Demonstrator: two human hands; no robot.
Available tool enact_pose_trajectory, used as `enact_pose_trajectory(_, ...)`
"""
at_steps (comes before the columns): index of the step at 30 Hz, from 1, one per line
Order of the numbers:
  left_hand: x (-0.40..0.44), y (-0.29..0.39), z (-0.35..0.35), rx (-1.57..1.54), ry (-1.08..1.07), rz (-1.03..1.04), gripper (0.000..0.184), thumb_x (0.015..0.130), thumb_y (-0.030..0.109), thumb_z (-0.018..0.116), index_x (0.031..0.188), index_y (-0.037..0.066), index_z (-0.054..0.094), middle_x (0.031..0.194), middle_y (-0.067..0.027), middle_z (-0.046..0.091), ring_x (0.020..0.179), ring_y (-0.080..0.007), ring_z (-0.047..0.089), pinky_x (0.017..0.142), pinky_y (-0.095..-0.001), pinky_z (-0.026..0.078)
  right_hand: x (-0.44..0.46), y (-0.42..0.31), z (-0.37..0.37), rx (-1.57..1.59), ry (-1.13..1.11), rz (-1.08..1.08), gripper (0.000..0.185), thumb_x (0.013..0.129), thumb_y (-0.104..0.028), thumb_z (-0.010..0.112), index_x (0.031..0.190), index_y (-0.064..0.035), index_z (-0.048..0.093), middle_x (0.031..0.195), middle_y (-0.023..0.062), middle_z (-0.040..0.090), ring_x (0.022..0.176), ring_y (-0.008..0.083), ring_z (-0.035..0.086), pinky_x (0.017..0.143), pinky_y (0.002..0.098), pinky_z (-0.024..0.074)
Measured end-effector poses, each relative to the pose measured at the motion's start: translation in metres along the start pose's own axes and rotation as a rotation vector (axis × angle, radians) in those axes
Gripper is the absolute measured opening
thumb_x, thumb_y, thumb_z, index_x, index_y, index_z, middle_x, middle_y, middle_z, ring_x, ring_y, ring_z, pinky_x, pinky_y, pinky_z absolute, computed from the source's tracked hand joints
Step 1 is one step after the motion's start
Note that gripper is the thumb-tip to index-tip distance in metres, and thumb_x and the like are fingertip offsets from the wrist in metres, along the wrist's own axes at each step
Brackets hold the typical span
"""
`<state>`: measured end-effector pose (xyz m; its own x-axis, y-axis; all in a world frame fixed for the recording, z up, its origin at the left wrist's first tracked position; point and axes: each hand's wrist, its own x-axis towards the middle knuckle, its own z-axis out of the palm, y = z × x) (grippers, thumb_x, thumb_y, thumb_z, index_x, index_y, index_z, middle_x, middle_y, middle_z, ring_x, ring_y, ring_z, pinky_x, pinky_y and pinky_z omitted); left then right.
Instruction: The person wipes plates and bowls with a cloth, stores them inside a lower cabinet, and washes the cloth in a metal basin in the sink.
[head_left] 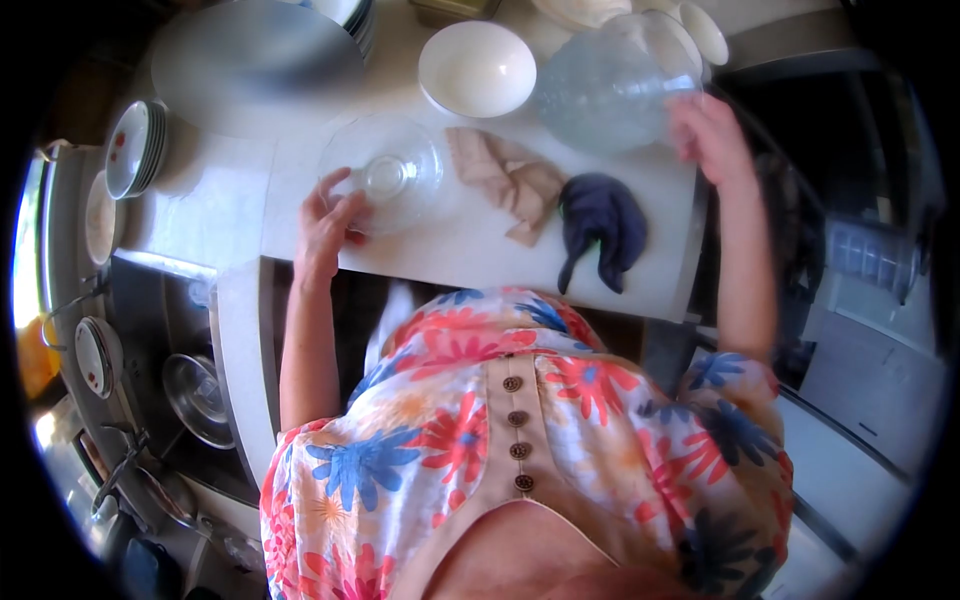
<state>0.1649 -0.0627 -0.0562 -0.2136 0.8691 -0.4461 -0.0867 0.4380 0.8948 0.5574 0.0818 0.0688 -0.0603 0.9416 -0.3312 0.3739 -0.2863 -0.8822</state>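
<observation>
The left hand (325, 222) is holding a clear glass dish (388, 178) over the counter (430, 258), near its front edge. Its thumb and fingers are bending around the dish's edge and seem to be gripping it. The right hand (708, 138) is touching the edge of a big glass bowl (600, 95). Those fingers are curling, but they are looking blurry, so I cannot tell how tightly they are pinching.

Glass is slippery, so a loose grip could be letting the dish drop off the counter. The big glass bowl is sitting just beside a white bowl (477, 70), so a quick swing could be making the 2 bump and chip. The tan cloth (512, 182) and the dark blue cloth (602, 230) are lying between the hands and could be snagging.

The white bowl is showing only its white inside. The glass dish is showing just clear glass. On the left, a stack of plates (137, 150) is leaning. A metal bowl (198, 400) is shining below, but I cannot tell what it is holding.
</observation>
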Motion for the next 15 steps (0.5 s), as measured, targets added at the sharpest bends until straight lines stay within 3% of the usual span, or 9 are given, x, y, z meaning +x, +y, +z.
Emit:
enact_pose_trajectory(4,-0.003,0.001,-0.008,0.017,0.032,0.017,0.051,0.077,0.024,0.063,0.118,-0.001,0.046,0.069,-0.007,0.058,0.051,-0.013,0.053,0.043,-0.0233,0.042,0.008,-0.005,0.003,-0.183,-0.05,-0.039,0.017,0.085,-0.019,0.05,0.079,-0.0048,0.054,0.053,-0.0005,0.048,0.04,0.0073,0.041,0.036,0.0203,0.0305)
enact_pose_trajectory(7,-0.007,0.005,-0.017,0.072,0.032,0.071,0.048,0.079,0.028,0.063,0.116,0.001,0.049,0.07,-0.0053,0.06,0.053,-0.0106,0.055,0.045,-0.0207,0.044,0.02,0.001,-0.002,-0.213,-0.115,-0.028,0.023,0.081,-0.021,0.055,0.087,0.001,0.051,0.059,0.0022,0.051,0.039,0.0066,0.041,0.034,0.0209,0.0316)
enact_pose_trajectory(10,-0.013,0.007,-0.019,0.078,0.171,0.125,0.046,0.079,0.027,0.064,0.113,0.0,0.051,0.07,-0.0052,0.059,0.053,-0.01,0.055,0.046,-0.02,0.044,0.023,0.001,0.0,-0.254,-0.091,0.0,0.024,0.08,-0.021,0.056,0.087,0.0011,0.051,0.059,0.0024,0.051,0.039,0.0061,0.041,0.034,0.0205,0.0309)
enact_pose_trajectory(15,-0.031,0.025,-0.011,-0.021,0.285,0.424,0.026,0.083,0.013,0.058,0.105,0.0,0.057,0.074,-0.005,0.06,0.059,-0.0095,0.055,0.053,-0.0208,0.045,0.024,-0.003,0.009,-0.52,0.033,-0.048,0.033,0.078,-0.028,0.061,0.089,0.0012,0.049,0.059,0.0032,0.051,0.041,0.007,0.043,0.034,0.0207,0.0315)
